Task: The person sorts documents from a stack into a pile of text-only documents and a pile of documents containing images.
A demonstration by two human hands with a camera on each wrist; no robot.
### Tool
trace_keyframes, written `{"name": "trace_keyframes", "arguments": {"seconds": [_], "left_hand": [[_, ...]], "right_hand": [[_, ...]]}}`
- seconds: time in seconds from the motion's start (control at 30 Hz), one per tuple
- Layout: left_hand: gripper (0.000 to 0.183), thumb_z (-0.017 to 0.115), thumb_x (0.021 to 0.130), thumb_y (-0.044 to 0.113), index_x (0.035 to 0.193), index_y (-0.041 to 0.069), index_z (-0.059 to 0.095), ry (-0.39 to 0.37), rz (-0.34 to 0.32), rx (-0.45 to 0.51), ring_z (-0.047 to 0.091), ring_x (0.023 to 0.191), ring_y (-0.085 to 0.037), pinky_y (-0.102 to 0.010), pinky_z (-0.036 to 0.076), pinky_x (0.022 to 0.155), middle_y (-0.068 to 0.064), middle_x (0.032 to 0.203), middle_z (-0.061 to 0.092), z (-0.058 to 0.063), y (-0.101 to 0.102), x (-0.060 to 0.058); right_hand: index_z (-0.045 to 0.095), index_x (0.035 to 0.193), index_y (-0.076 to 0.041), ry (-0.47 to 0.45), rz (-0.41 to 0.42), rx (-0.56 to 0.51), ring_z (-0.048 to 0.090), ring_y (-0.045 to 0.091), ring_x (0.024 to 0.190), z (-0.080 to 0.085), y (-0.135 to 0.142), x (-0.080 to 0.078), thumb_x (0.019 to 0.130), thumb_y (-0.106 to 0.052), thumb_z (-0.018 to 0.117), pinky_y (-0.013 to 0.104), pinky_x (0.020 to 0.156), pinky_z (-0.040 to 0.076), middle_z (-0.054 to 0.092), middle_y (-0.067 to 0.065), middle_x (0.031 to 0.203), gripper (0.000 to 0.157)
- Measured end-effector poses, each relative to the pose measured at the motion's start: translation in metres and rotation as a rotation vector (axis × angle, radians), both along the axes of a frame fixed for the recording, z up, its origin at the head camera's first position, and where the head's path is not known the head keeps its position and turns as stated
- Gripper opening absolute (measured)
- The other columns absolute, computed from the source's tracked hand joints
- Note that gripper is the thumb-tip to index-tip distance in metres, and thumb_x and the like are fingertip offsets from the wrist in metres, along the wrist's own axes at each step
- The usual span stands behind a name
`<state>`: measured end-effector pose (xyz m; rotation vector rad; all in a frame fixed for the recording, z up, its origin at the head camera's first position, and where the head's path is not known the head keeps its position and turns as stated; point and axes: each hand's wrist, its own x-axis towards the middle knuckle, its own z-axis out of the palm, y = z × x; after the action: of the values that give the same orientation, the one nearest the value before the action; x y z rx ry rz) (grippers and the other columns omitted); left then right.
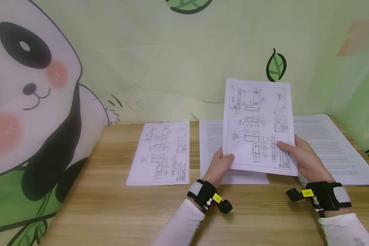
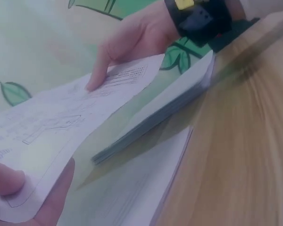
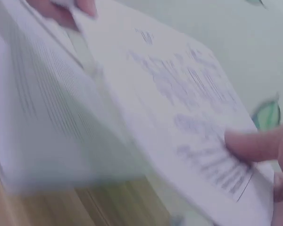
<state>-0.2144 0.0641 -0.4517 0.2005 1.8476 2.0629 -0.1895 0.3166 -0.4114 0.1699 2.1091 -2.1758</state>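
Note:
Both hands hold up a printed technical drawing sheet (image 1: 264,112), tilted above the table, with line drawings and a table of text on it. My left hand (image 1: 218,167) pinches its lower left corner, thumb on the printed face and fingers behind. On the right edge, my right hand (image 1: 309,159) grips the paper with its thumb lying across the print. The left wrist view shows the left thumb (image 2: 7,181) on one corner and the right hand (image 2: 137,37) at the far edge. In the right wrist view the sheet (image 3: 179,103) is blurred.
On the wooden table (image 1: 117,212), a similar drawing sheet (image 1: 160,153) lies at left. Text pages (image 1: 210,143) lie partly hidden behind the held sheet. At right is a thicker stack of text pages (image 1: 332,150). A cloth printed with a panda (image 1: 33,85) and leaves hangs behind.

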Motion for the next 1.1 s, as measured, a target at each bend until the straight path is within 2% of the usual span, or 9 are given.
{"name": "trace_keyframes", "arguments": {"seconds": [0.2, 0.27, 0.33, 0.47, 0.6, 0.73, 0.87, 0.97, 1.1], "left_hand": [[0.042, 0.043, 0.096, 0.015, 0.133, 0.035, 0.044, 0.061, -0.007, -0.064, 0.05, 0.121, -0.016, -0.047, 0.034, 0.108, 0.006, 0.135, 0.053, 0.01, -0.039, -0.003], [0.044, 0.045, 0.095, 0.014, 0.135, 0.032, 0.043, 0.08, -0.002, -0.088, 0.045, 0.127, -0.015, -0.047, 0.029, 0.112, 0.006, 0.14, 0.049, 0.015, -0.054, -0.003], [0.044, 0.046, 0.094, 0.014, 0.135, 0.031, 0.043, 0.084, 0.012, -0.116, 0.043, 0.128, -0.015, -0.047, 0.027, 0.113, 0.006, 0.141, 0.048, 0.021, -0.069, -0.004], [0.043, 0.046, 0.095, 0.016, 0.136, 0.028, 0.041, 0.121, 0.056, -0.186, 0.052, 0.119, -0.018, -0.047, 0.039, 0.105, 0.001, 0.134, 0.054, 0.03, -0.097, -0.004], [0.044, 0.045, 0.096, 0.017, 0.138, 0.024, 0.038, 0.188, 0.105, -0.246, 0.058, 0.11, -0.02, -0.044, 0.047, 0.094, -0.002, 0.131, 0.055, 0.04, -0.117, -0.004], [0.046, 0.046, 0.095, 0.018, 0.141, 0.021, 0.035, 0.188, 0.182, -0.273, 0.058, 0.109, -0.021, -0.043, 0.049, 0.093, -0.004, 0.132, 0.054, 0.051, -0.14, -0.004], [0.046, 0.046, 0.094, 0.02, 0.139, 0.022, 0.038, 0.177, 0.252, -0.353, 0.061, 0.101, -0.022, -0.039, 0.052, 0.083, -0.005, 0.126, 0.058, 0.058, -0.165, -0.006], [0.043, 0.047, 0.093, 0.021, 0.136, 0.02, 0.042, 0.174, 0.282, -0.432, 0.061, 0.097, -0.023, -0.037, 0.052, 0.079, -0.006, 0.121, 0.06, 0.059, -0.184, -0.007], [0.044, 0.048, 0.093, 0.022, 0.136, 0.015, 0.044, 0.143, 0.299, -0.509, 0.059, 0.102, -0.027, -0.042, 0.051, 0.084, -0.011, 0.123, 0.059, 0.057, -0.21, -0.01]], "right_hand": [[0.025, 0.147, -0.028, 0.016, -0.016, 0.056, 0.065, 0.003, 0.093, 0.007, -0.04, 0.002, 0.093, -0.032, 0.051, 0.024, 0.073, 0.057, 0.058, -0.01, 0.115, 0.059], [0.027, 0.146, -0.032, 0.014, -0.014, 0.01, 0.065, 0.003, 0.095, 0.01, -0.053, 0.002, 0.093, -0.032, 0.052, 0.024, 0.074, 0.057, 0.057, -0.009, 0.118, 0.058], [0.03, 0.145, -0.029, 0.029, -0.008, -0.064, 0.065, 0.006, 0.097, 0.012, -0.066, 0.001, 0.093, -0.029, 0.054, 0.025, 0.075, 0.057, 0.059, -0.007, 0.119, 0.057], [0.034, 0.144, -0.019, 0.049, 0.014, -0.145, 0.066, 0.009, 0.098, 0.015, -0.091, 0.0, 0.093, -0.023, 0.054, 0.025, 0.075, 0.057, 0.061, -0.004, 0.118, 0.055], [0.032, 0.145, -0.015, 0.048, 0.053, -0.11, 0.063, 0.008, 0.101, 0.017, -0.11, 0.001, 0.096, -0.02, 0.049, 0.023, 0.078, 0.055, 0.056, 0.004, 0.129, 0.052], [0.03, 0.146, -0.018, 0.059, 0.141, -0.081, 0.058, 0.014, 0.113, 0.018, -0.131, -0.004, 0.099, -0.016, 0.041, 0.023, 0.082, 0.053, 0.045, 0.013, 0.142, 0.047], [0.032, 0.143, -0.017, 0.049, 0.178, -0.064, 0.056, 0.021, 0.117, 0.016, -0.156, -0.013, 0.099, -0.011, 0.039, 0.025, 0.082, 0.053, 0.048, 0.013, 0.14, 0.045], [0.037, 0.141, -0.016, 0.022, 0.163, -0.043, 0.058, 0.023, 0.115, 0.012, -0.175, -0.018, 0.098, -0.009, 0.042, 0.027, 0.081, 0.054, 0.054, 0.011, 0.134, 0.044], [0.044, 0.136, -0.015, 0.009, 0.136, 0.031, 0.063, 0.024, 0.108, 0.003, -0.199, -0.025, 0.095, -0.01, 0.047, 0.031, 0.081, 0.055, 0.061, 0.011, 0.125, 0.041]]}}
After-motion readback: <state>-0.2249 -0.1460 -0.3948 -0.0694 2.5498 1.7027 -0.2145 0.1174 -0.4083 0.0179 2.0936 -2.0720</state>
